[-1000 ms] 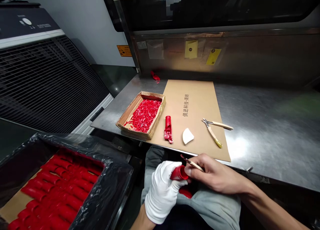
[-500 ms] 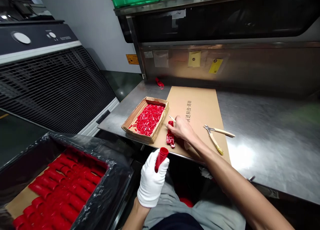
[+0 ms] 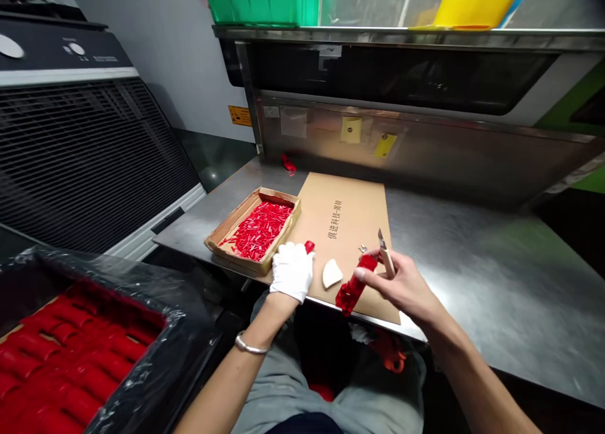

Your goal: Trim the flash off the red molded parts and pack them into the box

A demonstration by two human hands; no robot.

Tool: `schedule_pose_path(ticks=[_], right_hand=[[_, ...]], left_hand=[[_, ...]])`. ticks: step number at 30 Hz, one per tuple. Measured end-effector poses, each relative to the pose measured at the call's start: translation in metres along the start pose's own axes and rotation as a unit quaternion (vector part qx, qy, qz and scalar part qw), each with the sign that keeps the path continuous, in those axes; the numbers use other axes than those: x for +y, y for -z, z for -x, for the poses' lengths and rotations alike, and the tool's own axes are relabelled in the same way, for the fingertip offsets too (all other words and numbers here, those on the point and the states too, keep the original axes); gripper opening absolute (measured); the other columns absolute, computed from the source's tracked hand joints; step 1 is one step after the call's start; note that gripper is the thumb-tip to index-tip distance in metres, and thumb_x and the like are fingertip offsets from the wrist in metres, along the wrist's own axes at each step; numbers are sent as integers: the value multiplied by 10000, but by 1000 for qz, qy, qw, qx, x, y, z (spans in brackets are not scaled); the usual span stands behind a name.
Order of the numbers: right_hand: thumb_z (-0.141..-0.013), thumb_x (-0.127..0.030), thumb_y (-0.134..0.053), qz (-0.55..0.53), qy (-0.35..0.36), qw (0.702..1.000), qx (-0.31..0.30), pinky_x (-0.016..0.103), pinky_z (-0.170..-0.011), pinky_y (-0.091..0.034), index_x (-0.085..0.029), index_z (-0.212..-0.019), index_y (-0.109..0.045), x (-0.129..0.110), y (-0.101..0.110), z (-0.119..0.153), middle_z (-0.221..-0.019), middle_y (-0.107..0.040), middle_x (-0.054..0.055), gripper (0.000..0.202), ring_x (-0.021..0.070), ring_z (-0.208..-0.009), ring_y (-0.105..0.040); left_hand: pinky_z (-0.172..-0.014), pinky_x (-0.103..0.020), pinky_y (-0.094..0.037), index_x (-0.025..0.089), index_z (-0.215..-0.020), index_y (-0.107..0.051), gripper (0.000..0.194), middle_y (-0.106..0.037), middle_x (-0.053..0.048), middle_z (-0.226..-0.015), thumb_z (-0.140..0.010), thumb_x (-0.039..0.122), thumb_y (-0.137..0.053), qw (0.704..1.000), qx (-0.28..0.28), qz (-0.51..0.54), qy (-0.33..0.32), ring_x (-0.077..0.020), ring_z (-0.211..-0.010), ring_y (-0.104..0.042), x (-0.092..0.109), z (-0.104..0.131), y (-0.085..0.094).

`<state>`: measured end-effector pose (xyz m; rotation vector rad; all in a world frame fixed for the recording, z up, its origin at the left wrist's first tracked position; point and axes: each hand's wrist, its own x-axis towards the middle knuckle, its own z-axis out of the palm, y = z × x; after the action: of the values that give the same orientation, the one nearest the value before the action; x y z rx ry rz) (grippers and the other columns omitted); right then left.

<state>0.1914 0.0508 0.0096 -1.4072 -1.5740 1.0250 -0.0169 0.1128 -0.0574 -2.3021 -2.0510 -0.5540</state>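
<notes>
My left hand (image 3: 292,271), in a white glove, is down at the near edge of the cardboard sheet (image 3: 359,198). Its fingers curl over a red plastic tube (image 3: 309,246), of which only one end shows. My bare right hand (image 3: 396,281) grips a red tubular plastic part (image 3: 358,283) with a bulky lower end, tilted over the sheet. The same hand keeps a knife (image 3: 386,257) with a pale handle, blade pointing up. Between my hands lies an off-white wedge-shaped piece (image 3: 332,274). Nippers (image 3: 363,249) show just their jaws behind my right hand.
A shallow cardboard tray (image 3: 231,227) of small red scraps stands left on the metal table (image 3: 454,257). Lower left, a plastic-lined bin (image 3: 189,342) holds several red tubes. A red scrap (image 3: 288,164) lies farther back. A shelf (image 3: 378,38) carries a green bin (image 3: 265,2).
My left hand has moved up from my lap to the sheet with the red tube. My right hand has moved right with the red part and knife, uncovering the off-white piece. The view has shifted.
</notes>
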Motion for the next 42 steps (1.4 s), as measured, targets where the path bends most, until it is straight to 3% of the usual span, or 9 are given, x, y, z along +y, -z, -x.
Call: schedule_pose_path(ticks=[3, 5, 8, 11, 14, 18, 22, 26, 42], right_hand=[[-812, -501, -731, -18, -22, 1000, 9, 261, -584, -467, -205, -936, -554, 4, -4, 28, -761, -595, -9, 367, 151, -635, -572], [-817, -484, -741, -47, -51, 998, -8, 236, -520, -432, -213, -939, -529, 5, -11, 41, -679, -551, -41, 364, 129, -567, -532], [-807, -442, -772, -131, -91, 985, -63, 237, -559, -463, -215, -950, -509, 2, -29, 53, -714, -579, -30, 375, 142, -621, -566], [-851, -425, -736, -192, -91, 970, -117, 259, -679, -501, -216, -994, -508, 0, -41, 58, -841, -596, 0, 341, 161, -763, -590], [-938, -456, -610, -152, -63, 975, -148, 232, -604, -473, -237, -1148, -491, 4, -39, 61, -808, -529, -17, 326, 135, -689, -530], [-1030, -394, -423, 39, 33, 994, -95, 252, -589, -453, -265, -1186, -533, 8, -23, 62, -818, -573, -1, 230, 148, -667, -546], [-1019, -311, -478, 227, 152, 960, -66, 275, -638, -440, -273, -1184, -575, 0, -15, 63, -933, -633, 20, 195, 154, -721, -583], [-1029, -304, -451, 343, 195, 916, -70, 283, -521, -339, -255, -1263, -544, -8, -17, 66, -755, -535, -7, 256, 137, -565, -462], [-1025, -295, -474, 396, 256, 880, -46, 301, -501, -308, -212, -1233, -607, -4, -30, 66, -743, -573, 14, 260, 144, -575, -552]], left_hand=[[-853, -547, -464, 68, -1095, -624, 386, -603, -251, -1086, -918, 391, -510, 999, 18, 37, -16, -407, -1037, -561, 5, 13, 15], [-969, -541, -431, 119, -1241, -550, 442, -576, -226, -1221, -929, 429, -501, 983, 22, 174, -60, -371, -1147, -535, 12, 39, 29], [-961, -391, -501, 232, -1312, -455, 486, -630, -100, -1233, -888, 408, -613, 850, -166, 488, -103, -238, -1108, -618, 24, 82, 43], [-905, -331, -537, 238, -1216, -497, 566, -681, -54, -1152, -747, 367, -787, 747, -221, 627, -2, -208, -1023, -664, 28, 110, 41], [-877, -326, -534, 212, -1107, -551, 413, -697, -64, -1085, -778, 349, -759, 756, -174, 628, 60, -206, -974, -671, 15, 118, 37], [-849, -326, -521, 217, -1120, -554, 268, -698, -67, -1024, -892, 340, -620, 794, -159, 585, 48, -196, -917, -668, -8, 120, 41], [-895, -338, -487, 240, -1185, -552, 256, -672, -67, -1058, -964, 345, -477, 831, -145, 537, -24, -198, -957, -639, -20, 125, 44], [-882, -342, -489, 244, -1214, -539, 347, -652, -76, -1064, -974, 460, -412, 825, -123, 551, -34, -203, -949, -631, -23, 128, 37], [-820, -348, -510, 217, -1147, -604, 383, -654, -85, -999, -956, 497, -425, 836, -72, 543, -19, -213, -882, -641, -22, 131, 31]])
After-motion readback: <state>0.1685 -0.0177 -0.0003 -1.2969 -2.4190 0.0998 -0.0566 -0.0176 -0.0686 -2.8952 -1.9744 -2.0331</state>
